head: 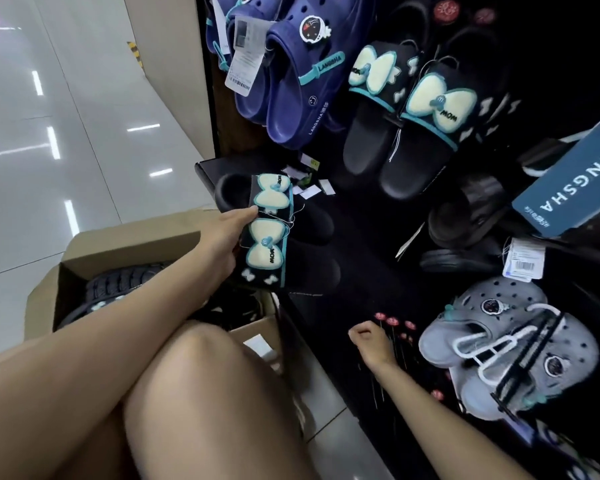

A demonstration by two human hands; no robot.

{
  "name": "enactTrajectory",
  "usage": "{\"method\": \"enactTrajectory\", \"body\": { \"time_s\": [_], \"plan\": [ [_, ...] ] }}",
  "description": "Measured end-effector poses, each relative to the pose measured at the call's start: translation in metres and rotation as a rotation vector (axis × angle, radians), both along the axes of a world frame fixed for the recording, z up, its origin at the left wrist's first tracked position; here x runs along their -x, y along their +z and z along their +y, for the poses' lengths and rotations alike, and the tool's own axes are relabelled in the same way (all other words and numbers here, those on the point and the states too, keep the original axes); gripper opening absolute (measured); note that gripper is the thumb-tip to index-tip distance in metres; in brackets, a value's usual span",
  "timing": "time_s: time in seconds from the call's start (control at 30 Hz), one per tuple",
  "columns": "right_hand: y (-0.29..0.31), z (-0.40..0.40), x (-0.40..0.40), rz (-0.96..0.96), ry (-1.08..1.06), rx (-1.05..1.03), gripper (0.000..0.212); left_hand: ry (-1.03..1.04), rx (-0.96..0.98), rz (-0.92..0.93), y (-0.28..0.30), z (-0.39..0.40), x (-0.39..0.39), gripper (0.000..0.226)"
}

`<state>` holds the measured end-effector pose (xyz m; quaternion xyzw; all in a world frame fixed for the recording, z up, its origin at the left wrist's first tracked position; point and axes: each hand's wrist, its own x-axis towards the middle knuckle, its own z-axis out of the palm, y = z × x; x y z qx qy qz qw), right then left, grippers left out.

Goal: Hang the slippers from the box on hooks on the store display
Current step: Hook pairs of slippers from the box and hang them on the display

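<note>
A: What sits closest to the camera?

B: A bare knee (201,355) and two forearms. The right hand (369,339) hovers low near the foot of the dark store display (378,278), its fingers curled in and holding nothing.

A: And the left hand?

B: The left hand (222,244) reaches forward and grips a pair of black slippers (274,237) by their straps, thumb lying along the strap edge by the upper bow. Each strap carries a pale bow outlined in teal, and the two slippers lie side by side, held in the air just in front of the display.

A: Where is the box?

B: The cardboard box (84,258) stands open on the floor to the left, beneath the left forearm, with more dark slippers inside, soles up.

A: Further along?

B: A grey pair of clogs (506,344) hangs low on the right on a white hanger (482,344). Higher up, a matching black bow pair (409,116) already hangs on the display, and just left of it navy clogs (291,71) with a paper tag (243,60). A blue sign (575,181) leans at the right edge. Pale glossy floor tiles (66,116) stretch away at the left.
</note>
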<state>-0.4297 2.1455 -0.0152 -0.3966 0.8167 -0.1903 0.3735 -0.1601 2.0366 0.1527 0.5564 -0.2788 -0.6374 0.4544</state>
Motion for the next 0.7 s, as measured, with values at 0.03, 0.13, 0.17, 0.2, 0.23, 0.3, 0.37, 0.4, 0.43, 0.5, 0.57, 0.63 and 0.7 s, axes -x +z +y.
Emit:
{"method": "enactTrajectory", "body": {
  "time_s": [0.03, 0.13, 0.17, 0.2, 0.23, 0.3, 0.37, 0.4, 0.43, 0.5, 0.57, 0.63, 0.7],
  "plan": [
    [-0.005, 0.003, 0.006, 0.022, -0.024, 0.002, 0.01, -0.029, 0.009, -0.006, 0.0, 0.001, 0.004, 0.008],
    [-0.018, 0.013, 0.021, 0.088, -0.1, 0.001, 0.012, -0.081, 0.029, -0.062, -0.001, 0.002, 0.011, 0.008],
    [-0.023, 0.016, 0.025, 0.118, -0.126, 0.005, 0.014, -0.098, 0.032, -0.089, -0.002, 0.002, 0.012, 0.012],
    [-0.027, 0.02, 0.029, 0.151, -0.152, 0.012, 0.016, -0.114, 0.034, -0.117, -0.004, 0.002, 0.012, 0.016],
    [-0.032, 0.024, 0.032, 0.189, -0.174, 0.012, 0.02, -0.125, 0.038, -0.139, -0.006, 0.002, 0.012, 0.018],
    [-0.039, 0.032, 0.037, 0.268, -0.189, -0.02, 0.032, -0.134, 0.051, -0.156, -0.009, 0.001, 0.013, 0.013],
    [-0.044, 0.038, 0.04, 0.292, -0.188, -0.061, 0.044, -0.145, 0.053, -0.164, -0.011, 0.001, 0.013, 0.007],
    [-0.048, 0.04, 0.041, 0.279, -0.195, -0.072, 0.048, -0.146, 0.051, -0.164, -0.011, 0.001, 0.013, 0.007],
    [-0.051, 0.042, 0.042, 0.265, -0.206, -0.08, 0.051, -0.148, 0.047, -0.167, -0.012, 0.001, 0.012, 0.007],
    [-0.057, 0.044, 0.046, 0.264, -0.209, -0.079, 0.055, -0.157, 0.042, -0.19, -0.014, 0.001, 0.011, 0.007],
    [-0.062, 0.045, 0.05, 0.295, -0.186, -0.048, 0.057, -0.154, 0.045, -0.207, -0.015, 0.0, 0.009, 0.007],
    [-0.063, 0.045, 0.053, 0.325, -0.18, -0.016, 0.058, -0.141, 0.045, -0.207, -0.016, 0.0, 0.007, 0.006],
    [-0.064, 0.042, 0.058, 0.335, -0.195, 0.002, 0.057, -0.132, 0.043, -0.21, -0.018, -0.001, 0.005, 0.006]
  ]
}}
